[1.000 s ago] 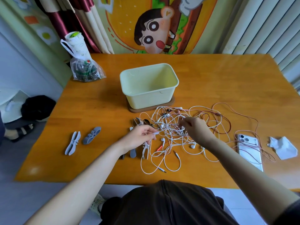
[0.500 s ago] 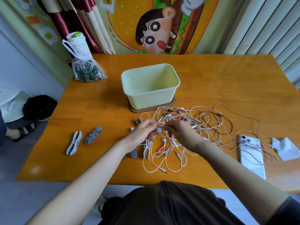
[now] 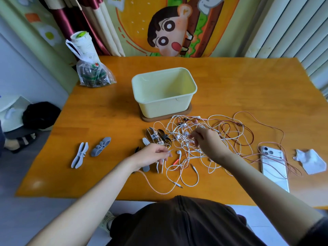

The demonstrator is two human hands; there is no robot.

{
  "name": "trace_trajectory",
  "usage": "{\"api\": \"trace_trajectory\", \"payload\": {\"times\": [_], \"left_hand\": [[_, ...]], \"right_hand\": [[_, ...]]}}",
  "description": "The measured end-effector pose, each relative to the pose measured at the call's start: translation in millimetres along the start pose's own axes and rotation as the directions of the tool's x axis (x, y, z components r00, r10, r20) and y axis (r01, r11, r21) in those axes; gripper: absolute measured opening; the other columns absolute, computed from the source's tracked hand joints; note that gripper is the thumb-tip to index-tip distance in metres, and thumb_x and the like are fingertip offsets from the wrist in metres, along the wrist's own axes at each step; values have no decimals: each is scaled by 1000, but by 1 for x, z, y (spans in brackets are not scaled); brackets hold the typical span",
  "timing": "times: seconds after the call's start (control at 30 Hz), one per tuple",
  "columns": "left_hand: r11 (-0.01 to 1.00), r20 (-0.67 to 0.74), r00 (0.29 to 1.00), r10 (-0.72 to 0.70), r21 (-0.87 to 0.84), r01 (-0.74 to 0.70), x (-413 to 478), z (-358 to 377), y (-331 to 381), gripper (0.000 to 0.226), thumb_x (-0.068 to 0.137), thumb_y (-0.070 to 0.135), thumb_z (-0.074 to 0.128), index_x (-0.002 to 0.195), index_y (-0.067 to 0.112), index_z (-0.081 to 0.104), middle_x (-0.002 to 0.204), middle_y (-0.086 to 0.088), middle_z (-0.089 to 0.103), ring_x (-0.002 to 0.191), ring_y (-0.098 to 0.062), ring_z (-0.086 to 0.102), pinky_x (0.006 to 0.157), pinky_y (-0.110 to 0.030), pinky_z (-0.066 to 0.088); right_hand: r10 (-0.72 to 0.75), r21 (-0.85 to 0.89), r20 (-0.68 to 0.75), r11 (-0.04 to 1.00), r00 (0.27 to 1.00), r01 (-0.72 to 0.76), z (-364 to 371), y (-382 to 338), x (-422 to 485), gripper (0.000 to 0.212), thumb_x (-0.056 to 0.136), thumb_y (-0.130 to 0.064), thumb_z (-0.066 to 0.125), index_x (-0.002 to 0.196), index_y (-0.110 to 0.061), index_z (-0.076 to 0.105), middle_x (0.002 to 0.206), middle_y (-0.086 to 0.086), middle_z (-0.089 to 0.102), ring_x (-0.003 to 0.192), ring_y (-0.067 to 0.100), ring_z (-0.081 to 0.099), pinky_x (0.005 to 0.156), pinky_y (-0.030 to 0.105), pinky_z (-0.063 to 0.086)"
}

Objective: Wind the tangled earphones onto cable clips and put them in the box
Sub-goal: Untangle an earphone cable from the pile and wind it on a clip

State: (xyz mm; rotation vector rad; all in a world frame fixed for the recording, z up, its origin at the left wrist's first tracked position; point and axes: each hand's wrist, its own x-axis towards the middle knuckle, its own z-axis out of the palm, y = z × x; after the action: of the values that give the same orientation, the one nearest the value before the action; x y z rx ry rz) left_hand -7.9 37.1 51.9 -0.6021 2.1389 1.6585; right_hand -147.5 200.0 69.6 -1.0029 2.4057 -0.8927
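Note:
A tangle of white, pink and dark-red earphones (image 3: pixel 200 139) lies on the wooden table (image 3: pixel 248 86) in front of a pale yellow box (image 3: pixel 164 102). My left hand (image 3: pixel 150 155) pinches a white cable end at the left edge of the tangle. In the middle of the tangle my right hand (image 3: pixel 205 141) has its fingers curled on white cables. Two grey cable clips (image 3: pixel 79 154) (image 3: pixel 100 146) lie at the left. More clips, grey and dark (image 3: pixel 159 137), sit partly under the cables and my left hand.
The box stands on a brown lid or coaster (image 3: pixel 188 112). A white phone (image 3: pixel 273 166) lies at the right under pink cable, with crumpled paper (image 3: pixel 310 161) beyond it. A plastic bag and a paper roll (image 3: pixel 90 71) stand at the far left corner.
My hands, close together half a second ago, have parted. The left hand drew back toward me with a cable end; the right moved right into the tangle.

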Motion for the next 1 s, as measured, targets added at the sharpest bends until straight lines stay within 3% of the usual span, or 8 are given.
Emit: {"api": "trace_trajectory", "payload": {"times": [0.23, 0.4, 0.47, 0.57, 0.63, 0.73, 0.87, 1.0], "left_hand": [[932, -99, 995, 2, -361, -38, 2, 2, -4, 15, 88, 9, 64, 102, 7, 60, 88, -8, 64, 77, -16, 64, 75, -28, 55], [954, -190, 981, 46, -283, -100, 3, 5, 4, 18, 85, 8, 67, 102, 8, 60, 89, -7, 66, 76, -14, 66, 72, -25, 55], [957, -185, 980, 73, -264, -121, 3, 10, 11, 25, 85, 11, 68, 108, 10, 58, 85, -5, 66, 73, -12, 66, 67, -21, 54], [942, -189, 975, 119, -289, -171, 4, 16, 17, 32, 84, 15, 69, 113, 19, 55, 80, -1, 65, 74, -14, 68, 73, -27, 56], [929, -204, 969, 138, -312, -198, 4, 18, 19, 28, 88, 15, 65, 113, 22, 55, 83, 2, 67, 75, -15, 69, 77, -29, 56], [921, -216, 963, 159, -318, -223, 4, 19, 20, 14, 92, 11, 59, 105, 16, 59, 83, 5, 70, 74, -14, 70, 73, -25, 55], [941, -289, 948, 135, -262, -213, 4, 16, 14, 9, 94, 7, 56, 96, 15, 57, 86, -4, 66, 73, -12, 67, 66, -19, 53], [974, -432, 900, 48, -179, -138, 6, -4, -8, 13, 94, 3, 53, 88, 15, 54, 89, -7, 63, 72, -13, 65, 67, -20, 55]], "right_hand": [[102, -70, -53, 992, 993, -106, 1, 15, -3, 25, 101, -13, 39, 92, -5, 61, 68, -1, 56, 54, 2, 48, 47, 11, 37], [1, -112, -128, 994, 992, -15, 2, 13, -7, 22, 97, -13, 47, 104, -2, 65, 98, 7, 62, 76, 14, 51, 58, 9, 32], [-79, -52, -118, 996, 990, 74, 5, 3, -9, 21, 96, -15, 49, 105, -6, 66, 100, 4, 62, 81, 15, 56, 66, 12, 38], [-130, 36, -20, 991, 991, 130, 14, -11, -13, 19, 96, -15, 51, 104, -8, 67, 97, 4, 68, 84, 15, 63, 74, 23, 50], [-126, 77, 56, 990, 990, 122, 19, -15, -16, 18, 97, -14, 50, 101, -8, 67, 85, 2, 69, 74, 11, 65, 70, 24, 53], [-142, 89, 93, 987, 986, 134, 22, -16, -18, 18, 97, -16, 49, 91, -13, 65, 65, -12, 57, 55, -1, 56, 58, 13, 46], [-121, 38, 150, 992, 981, 117, 20, -12, -18, 22, 97, -20, 50, 92, -8, 67, 63, -16, 50, 55, -1, 50, 55, 10, 41], [-28, -23, 245, 999, 969, 35, 10, 0, -16, 24, 99, -20, 46, 91, -13, 68, 67, -9, 54, 59, 12, 51, 52, 16, 37]]}}
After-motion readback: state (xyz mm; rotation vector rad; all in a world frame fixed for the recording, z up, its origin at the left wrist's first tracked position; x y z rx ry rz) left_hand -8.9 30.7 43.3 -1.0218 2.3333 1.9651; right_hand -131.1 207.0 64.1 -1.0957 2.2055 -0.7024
